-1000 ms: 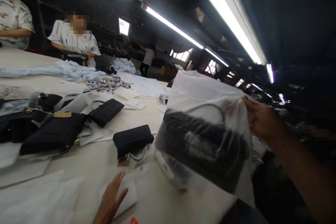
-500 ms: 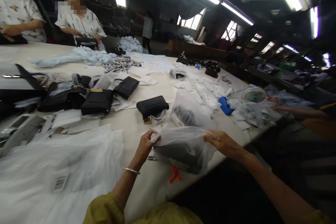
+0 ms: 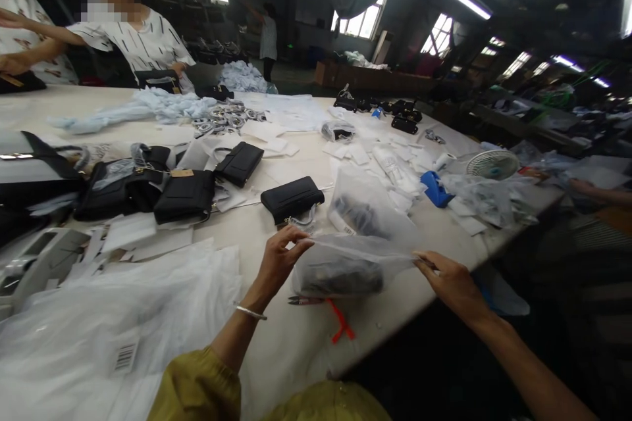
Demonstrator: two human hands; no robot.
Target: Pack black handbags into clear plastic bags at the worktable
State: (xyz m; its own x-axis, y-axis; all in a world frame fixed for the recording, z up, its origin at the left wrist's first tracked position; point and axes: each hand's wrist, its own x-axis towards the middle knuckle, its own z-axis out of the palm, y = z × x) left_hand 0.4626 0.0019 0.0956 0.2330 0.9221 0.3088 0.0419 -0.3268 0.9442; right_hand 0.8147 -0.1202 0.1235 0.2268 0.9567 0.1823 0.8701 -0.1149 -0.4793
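Note:
Between my hands is a translucent plastic bag (image 3: 355, 251), its upper edge stretched taut. A dark handbag (image 3: 340, 277) shows through the plastic, low in the bag near the table's edge. My left hand (image 3: 285, 256) pinches the left corner of that edge; my right hand (image 3: 447, 279) pinches the right corner. Just beyond lies another translucent bag (image 3: 368, 200) with a dark item inside. A black handbag (image 3: 292, 198) rests on the table past my left hand. Under the held bag, a pointed metal tool (image 3: 306, 300) and an orange-red object (image 3: 340, 322) stick out.
Stacked plastic bags with a barcode label (image 3: 126, 356) cover the near left. Several black handbags (image 3: 185, 196) lie behind them. A blue tape dispenser (image 3: 435, 189) and a fan (image 3: 492, 163) sit to the right. Across the table a co-worker (image 3: 143, 46) handles a black bag.
The bag's edge has been pulled wider and straighter as my right hand moved outward. The handbag inside now lies flatter on the table. A co-worker's arm has reached left.

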